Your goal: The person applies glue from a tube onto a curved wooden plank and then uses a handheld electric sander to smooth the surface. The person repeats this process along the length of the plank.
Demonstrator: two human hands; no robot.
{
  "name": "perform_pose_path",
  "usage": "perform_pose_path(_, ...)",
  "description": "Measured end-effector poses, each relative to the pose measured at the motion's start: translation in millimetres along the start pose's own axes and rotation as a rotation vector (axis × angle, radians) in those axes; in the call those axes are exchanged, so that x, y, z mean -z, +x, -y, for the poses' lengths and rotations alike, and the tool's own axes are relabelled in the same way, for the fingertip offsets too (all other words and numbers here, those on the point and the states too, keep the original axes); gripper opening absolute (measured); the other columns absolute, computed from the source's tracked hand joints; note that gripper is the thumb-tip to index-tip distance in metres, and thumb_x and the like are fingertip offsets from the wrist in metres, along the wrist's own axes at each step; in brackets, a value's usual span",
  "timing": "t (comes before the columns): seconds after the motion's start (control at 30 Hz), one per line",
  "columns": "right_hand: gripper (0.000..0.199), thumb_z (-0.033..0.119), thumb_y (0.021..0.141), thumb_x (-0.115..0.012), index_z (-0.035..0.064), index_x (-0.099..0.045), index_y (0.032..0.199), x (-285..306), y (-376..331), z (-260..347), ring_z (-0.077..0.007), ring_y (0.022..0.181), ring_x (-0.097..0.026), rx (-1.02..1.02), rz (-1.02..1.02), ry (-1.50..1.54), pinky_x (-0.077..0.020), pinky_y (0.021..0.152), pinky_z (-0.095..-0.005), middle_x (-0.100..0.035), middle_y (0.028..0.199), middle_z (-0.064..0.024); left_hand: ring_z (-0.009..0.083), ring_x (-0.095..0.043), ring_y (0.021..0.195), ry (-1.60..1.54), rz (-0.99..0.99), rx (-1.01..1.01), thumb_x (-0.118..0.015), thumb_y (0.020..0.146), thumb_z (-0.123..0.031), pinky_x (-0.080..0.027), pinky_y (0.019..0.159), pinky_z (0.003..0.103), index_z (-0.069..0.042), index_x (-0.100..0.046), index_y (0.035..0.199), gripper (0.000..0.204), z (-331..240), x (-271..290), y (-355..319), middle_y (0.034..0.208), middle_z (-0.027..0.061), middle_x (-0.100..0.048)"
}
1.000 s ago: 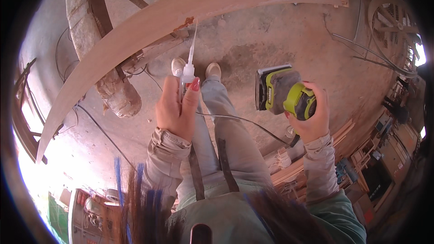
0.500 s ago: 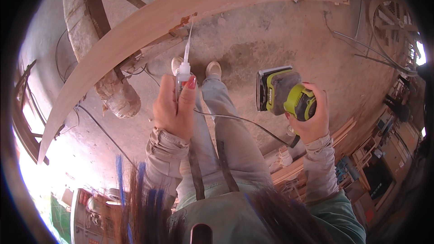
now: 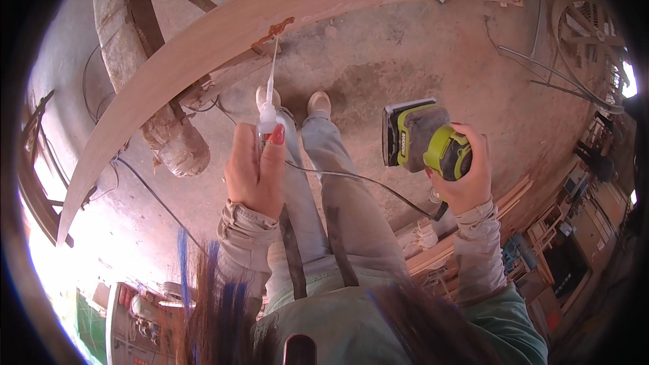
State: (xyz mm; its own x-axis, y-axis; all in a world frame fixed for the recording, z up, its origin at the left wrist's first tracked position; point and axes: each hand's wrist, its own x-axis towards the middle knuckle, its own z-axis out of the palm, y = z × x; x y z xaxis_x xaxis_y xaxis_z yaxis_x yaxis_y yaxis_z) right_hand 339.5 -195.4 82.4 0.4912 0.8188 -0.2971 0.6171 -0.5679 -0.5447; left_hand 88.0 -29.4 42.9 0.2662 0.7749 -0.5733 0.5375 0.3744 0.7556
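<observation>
My left hand [image 3: 254, 174] is closed around a small glue bottle [image 3: 268, 116] with a long, thin white nozzle pointing away from me. The nozzle's tip ends just short of a dark reddish-brown wet patch [image 3: 278, 28] on the near edge of a long wooden board [image 3: 203, 54], at least as it looks from above. In my right hand [image 3: 469, 169] is a green and black power sander [image 3: 424, 136], held up to the right, its flat pad facing left and apart from the board. A cord runs from the sander's handle toward the left.
A wrapped, rounded beam [image 3: 177, 142] supports the board at the left. Cables [image 3: 162, 203] cross the floor there. Long timber strips [image 3: 433, 253] and cluttered tools lie at lower right. Metal bars [image 3: 541, 71] and a wheel-like frame [image 3: 574, 20] stand at far right.
My left hand has drawn the bottle slightly back toward me and left, so the nozzle tip has come away from the reddish-brown patch. The right hand and sander have hardly moved.
</observation>
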Motion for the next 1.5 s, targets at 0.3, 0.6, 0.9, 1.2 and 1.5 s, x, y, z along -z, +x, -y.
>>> perform_pose_path(0.3, 0.072, -0.001, 0.059, -0.08, 0.0098, -0.053, 0.125, 3.2, 3.3, 4.0, -0.0308, 0.096, -0.056, 0.022, -0.015, -0.009, -0.0485, 0.084, -0.0387, -0.056, 0.108, -0.0128, 0.0101, -0.04, 0.057, 0.091, 0.032, -0.116, -0.064, 0.097, -0.031, -0.035, 0.052, 0.028, -0.003, -0.046, 0.084, 0.036, -13.8, -8.6, 9.2, 0.063, 0.0043, -0.045)
perform_pose_path(0.6, 0.072, -0.001, 0.058, -0.08, 0.0099, -0.054, 0.124, 0.5, -1.8, -3.2, -0.0306, 0.095, -0.056, -0.005, -0.034, -0.008, -0.0484, 0.084, -0.0386, -0.057, 0.107, -0.0122, 0.0175, -0.043, 0.054, 0.189, 0.121, -0.136, -0.061, 0.098, -0.035, -0.039, 0.053, 0.032, -0.004, -0.042, 0.084, 0.039, -18.4, -20.9, 25.6, 0.063, 0.0086, -0.047)
perform_pose_path(0.9, 0.072, -0.003, 0.058, -0.079, 0.0093, -0.053, 0.124, -2.5, -5.6, -6.3, -0.0301, 0.096, -0.054, -0.034, -0.031, 0.025, -0.0475, 0.085, -0.0377, -0.057, 0.107, -0.0117, 0.018, -0.046, 0.055, 0.206, 0.113, -0.193, -0.06, 0.098, -0.035, -0.041, 0.053, 0.033, -0.004, -0.043, 0.083, 0.038, -13.7, -21.8, 32.9, 0.063, 0.0093, -0.048)
perform_pose_path(1.2, 0.072, -0.003, 0.058, -0.078, 0.0088, -0.053, 0.124, -0.9, -5.8, -5.4, -0.0306, 0.097, -0.054, -0.04, -0.02, 0.02, -0.0474, 0.086, -0.0378, -0.056, 0.108, -0.0121, 0.016, -0.044, 0.056, 0.208, 0.1, -0.171, -0.061, 0.098, -0.034, -0.04, 0.053, 0.032, -0.004, -0.043, 0.082, 0.038, -22.8, -18.8, 31.0, 0.062, 0.008, -0.047)
perform_pose_path(1.5, 0.071, -0.003, 0.058, -0.079, 0.009, -0.054, 0.124, -2.0, -5.6, -4.6, -0.0312, 0.097, -0.054, -0.036, -0.02, 0.011, -0.0473, 0.085, -0.0385, -0.056, 0.108, -0.0125, 0.0133, -0.042, 0.056, 0.216, 0.084, -0.169, -0.062, 0.097, -0.034, -0.038, 0.052, 0.031, -0.004, -0.045, 0.082, 0.038, -20.0, -13.1, 26.6, 0.062, 0.0072, -0.045)
